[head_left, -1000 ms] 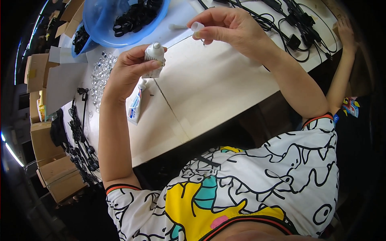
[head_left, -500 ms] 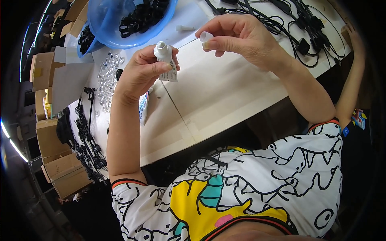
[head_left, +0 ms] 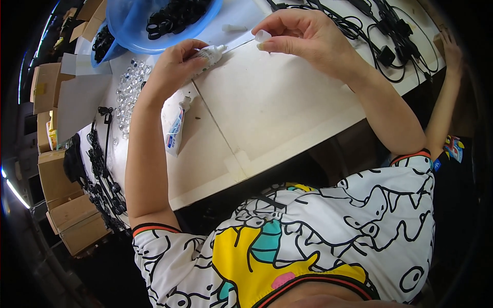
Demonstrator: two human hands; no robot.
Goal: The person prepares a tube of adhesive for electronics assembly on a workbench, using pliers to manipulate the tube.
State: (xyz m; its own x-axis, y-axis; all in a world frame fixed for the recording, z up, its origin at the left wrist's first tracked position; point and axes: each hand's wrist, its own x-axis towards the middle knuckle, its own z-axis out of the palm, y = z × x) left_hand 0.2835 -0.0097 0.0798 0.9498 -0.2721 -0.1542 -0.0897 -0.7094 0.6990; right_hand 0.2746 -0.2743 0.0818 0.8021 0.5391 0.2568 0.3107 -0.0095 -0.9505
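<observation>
My left hand is closed around a white squeeze tube. The tube lies tilted over, its uncapped neck pointing right toward my other hand. Between the thumb and fingertips of my right hand is a small whitish cap, a short gap from the tube's neck. A second tube, white with blue print, lies on the table below my left hand. A small translucent nozzle-like piece rests beyond both hands.
A blue basin with black rings stands at the far left, near clear, glassy pieces. Black cables lie at the far right, more at the left. Cardboard boxes line the left; another person's arm shows right.
My left hand has moved slightly up and left, tipping the tube from upright to leaning right. The tube on the table now shows fully. My right hand barely shifts, still pinching the cap.
</observation>
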